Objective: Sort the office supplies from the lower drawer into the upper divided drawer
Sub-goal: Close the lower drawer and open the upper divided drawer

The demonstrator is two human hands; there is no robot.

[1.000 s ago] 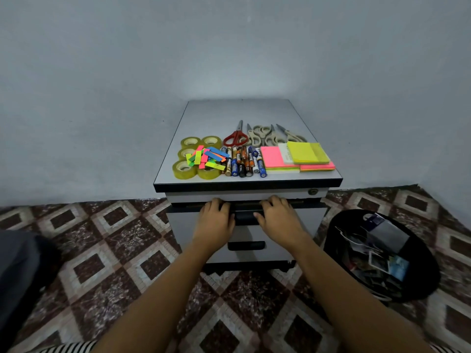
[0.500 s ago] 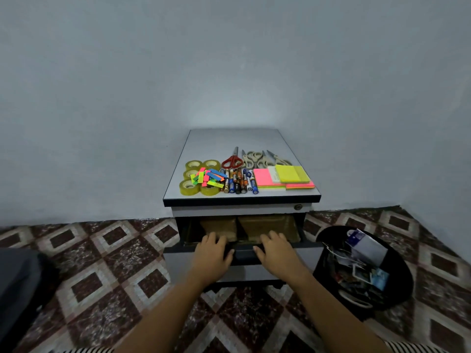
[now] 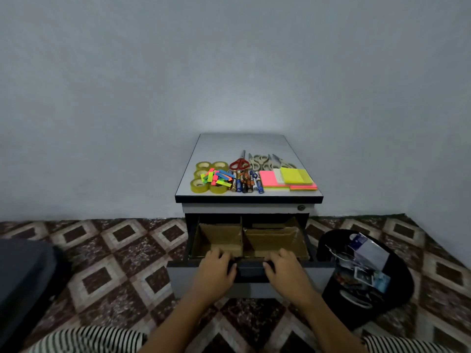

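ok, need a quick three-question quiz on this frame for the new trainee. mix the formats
1. True or false: the left hand and the right hand both grip the front of the pulled-out drawer.
2. What splits the drawer into compartments? A) cardboard dividers B) wire mesh C) glass panes
3. Fill in: among the scissors on the cabinet top, one pair has ___ handles; the others are beige.

Key: 1 true; 2 A; 3 red.
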